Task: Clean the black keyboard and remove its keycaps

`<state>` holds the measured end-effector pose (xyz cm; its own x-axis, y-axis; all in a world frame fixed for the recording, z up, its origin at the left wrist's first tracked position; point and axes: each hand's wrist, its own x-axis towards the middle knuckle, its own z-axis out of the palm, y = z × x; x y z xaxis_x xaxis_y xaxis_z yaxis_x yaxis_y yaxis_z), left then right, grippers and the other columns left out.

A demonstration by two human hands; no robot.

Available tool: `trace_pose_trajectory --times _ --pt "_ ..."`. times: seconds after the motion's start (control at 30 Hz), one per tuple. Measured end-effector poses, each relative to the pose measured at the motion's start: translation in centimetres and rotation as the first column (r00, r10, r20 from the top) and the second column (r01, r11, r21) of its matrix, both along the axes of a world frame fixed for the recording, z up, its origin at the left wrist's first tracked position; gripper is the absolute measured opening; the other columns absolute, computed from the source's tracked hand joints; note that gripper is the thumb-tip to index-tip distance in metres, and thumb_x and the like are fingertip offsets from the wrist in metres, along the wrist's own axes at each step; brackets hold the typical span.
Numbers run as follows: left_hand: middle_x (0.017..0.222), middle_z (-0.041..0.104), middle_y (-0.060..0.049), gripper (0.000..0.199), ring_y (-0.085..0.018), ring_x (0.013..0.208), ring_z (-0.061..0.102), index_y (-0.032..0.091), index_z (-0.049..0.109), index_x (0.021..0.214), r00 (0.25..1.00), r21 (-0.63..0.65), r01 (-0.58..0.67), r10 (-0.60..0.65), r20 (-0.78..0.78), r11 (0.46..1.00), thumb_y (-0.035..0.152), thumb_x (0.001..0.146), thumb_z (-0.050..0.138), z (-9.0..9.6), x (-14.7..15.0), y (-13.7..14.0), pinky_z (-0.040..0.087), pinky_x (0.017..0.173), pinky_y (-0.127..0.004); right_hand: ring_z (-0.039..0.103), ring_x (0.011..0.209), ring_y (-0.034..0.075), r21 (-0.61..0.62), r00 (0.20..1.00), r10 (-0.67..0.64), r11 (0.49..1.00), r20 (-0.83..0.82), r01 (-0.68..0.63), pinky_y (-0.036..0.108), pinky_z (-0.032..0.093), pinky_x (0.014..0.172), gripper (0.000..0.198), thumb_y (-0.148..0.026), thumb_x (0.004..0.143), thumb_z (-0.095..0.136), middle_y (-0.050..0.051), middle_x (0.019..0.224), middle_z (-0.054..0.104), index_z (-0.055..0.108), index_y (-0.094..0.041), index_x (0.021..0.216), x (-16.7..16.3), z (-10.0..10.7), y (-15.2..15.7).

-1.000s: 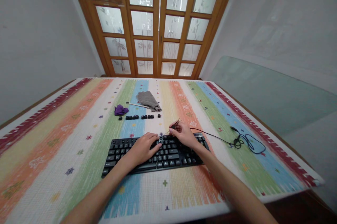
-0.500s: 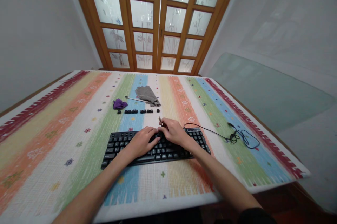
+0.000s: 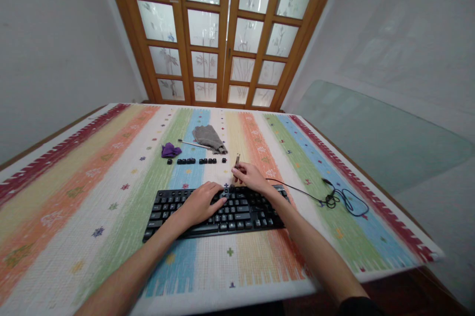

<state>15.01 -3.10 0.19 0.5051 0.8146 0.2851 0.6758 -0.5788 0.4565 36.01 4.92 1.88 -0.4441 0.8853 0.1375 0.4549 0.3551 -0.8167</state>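
At lower centre, our left hand [image 3: 202, 203] lies unclenched on the keyboard [image 3: 237, 216], probably steadying it. Our right hand [image 3: 249, 177] pinches a slim tool [image 3: 237, 159] near its top edge. Mid-frame, loose keycaps [image 3: 191, 161] sit lined up, likely to keep order.

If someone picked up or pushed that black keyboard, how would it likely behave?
The keyboard would probably stay stiff, as its long body looks flat and straight. Its cord seems floppy, lying in loose loops, so it would likely trail behind. Pushed, the keyboard might drag or rumple the tablecloth, which looks like fabric.
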Motion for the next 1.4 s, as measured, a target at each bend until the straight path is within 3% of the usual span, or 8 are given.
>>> trace_pose_trajectory --times 0.3,0.5,0.73,0.97,1.4 --pt "0.113 0.066 -0.010 0.029 -0.024 0.108 0.059 0.017 0.058 0.115 1.000 0.007 0.011 -0.011 -0.022 1.000 0.035 0.093 0.055 1.7 0.7 1.2 0.047 0.096 -0.037 0.059 0.062 0.014 0.027 0.984 0.029 0.999 -0.175 -0.024 0.027 0.047 0.061 0.030 -0.047 0.091 0.052 0.002 0.071 0.063 0.056 -0.017 0.090 1.2 0.8 -1.7" --pt "0.105 0.064 -0.007 0.018 -0.022 0.101 0.059 0.019 0.061 0.100 0.990 0.040 0.108 -0.104 -0.091 0.993 0.035 0.092 0.058 3.0 2.3 3.1 0.048 0.090 -0.034 0.060 0.067 0.015 0.039 0.971 0.014 0.999 -0.239 -0.005 0.028 0.047 0.064 0.026 -0.043 0.092 0.051 0.002 0.074 0.063 0.056 -0.018 0.094 1.5 0.8 -2.6" --pt "0.091 0.064 -0.005 0.012 -0.021 0.090 0.059 0.018 0.060 0.089 0.968 0.061 0.197 -0.184 -0.171 0.979 0.030 0.090 0.060 3.0 3.2 5.0 0.047 0.080 -0.032 0.061 0.069 0.016 0.096 0.982 -0.025 0.994 -0.185 0.044 0.029 0.047 0.069 0.020 -0.037 0.092 0.050 0.001 0.074 0.063 0.057 -0.019 0.093 2.0 0.8 -3.0" --pt "0.092 0.063 -0.004 0.011 -0.019 0.087 0.059 0.018 0.058 0.091 0.946 0.058 0.265 -0.248 -0.207 0.962 0.029 0.090 0.059 3.3 2.6 5.9 0.046 0.078 -0.030 0.062 0.070 0.017 0.156 0.984 -0.039 0.986 -0.176 0.067 0.029 0.046 0.069 0.012 -0.027 0.092 0.050 0.002 0.076 0.065 0.057 -0.019 0.091 2.0 0.3 -2.7" --pt "0.086 0.061 -0.006 0.005 -0.020 0.085 0.056 0.016 0.060 0.086 0.907 0.135 0.208 -0.139 -0.398 0.969 0.021 0.085 0.057 2.9 2.4 7.6 0.045 0.075 -0.030 0.061 0.067 0.017 0.206 0.975 -0.177 0.957 -0.136 0.203 0.029 0.045 0.067 0.012 -0.029 0.092 0.053 0.003 0.075 0.066 0.057 -0.018 0.089 2.0 0.1 -2.9"
